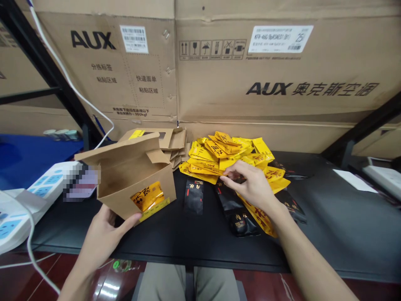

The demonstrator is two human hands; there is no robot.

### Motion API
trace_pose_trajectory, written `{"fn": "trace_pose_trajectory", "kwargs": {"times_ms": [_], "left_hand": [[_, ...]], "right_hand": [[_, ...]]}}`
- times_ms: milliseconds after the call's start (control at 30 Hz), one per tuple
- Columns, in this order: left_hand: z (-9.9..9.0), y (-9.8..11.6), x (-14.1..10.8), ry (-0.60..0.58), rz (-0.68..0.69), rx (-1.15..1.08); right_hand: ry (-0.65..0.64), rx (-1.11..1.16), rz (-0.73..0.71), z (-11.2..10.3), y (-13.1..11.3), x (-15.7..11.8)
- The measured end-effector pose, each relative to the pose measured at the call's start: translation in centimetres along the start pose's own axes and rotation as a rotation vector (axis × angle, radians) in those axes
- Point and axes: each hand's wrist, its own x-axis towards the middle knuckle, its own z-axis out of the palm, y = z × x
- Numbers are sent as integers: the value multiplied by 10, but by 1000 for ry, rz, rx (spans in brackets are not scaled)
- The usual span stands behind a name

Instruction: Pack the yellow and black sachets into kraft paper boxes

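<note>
Black table [175,238] before AUX cartons [216,83]; red floor [263,286]. Left hand [106,230] gripping kraft box [128,184]; right hand [250,184] pinching yellow packet [209,167].

Open brown box [131,187], tilted, yellow packets [216,152] heaped near it

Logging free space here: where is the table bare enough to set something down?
The widest patch lies right of the black packets, in front of the white card; a smaller one along the front edge, nearer than the lone black packet. Crowded: centre back, where yellow packets pile beside stacked boxes.
</note>
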Motion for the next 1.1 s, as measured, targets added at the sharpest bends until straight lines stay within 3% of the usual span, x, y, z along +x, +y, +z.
{"fn": "trace_pose_trajectory", "kwargs": {"times_ms": [600,1100], "left_hand": [[0,6,-1,-27,3,68],[2,12,-4,-4,26,78]], "right_hand": [[18,24,-12,-1,-7,1],[-51,67,102,5,-2,-1]]}}
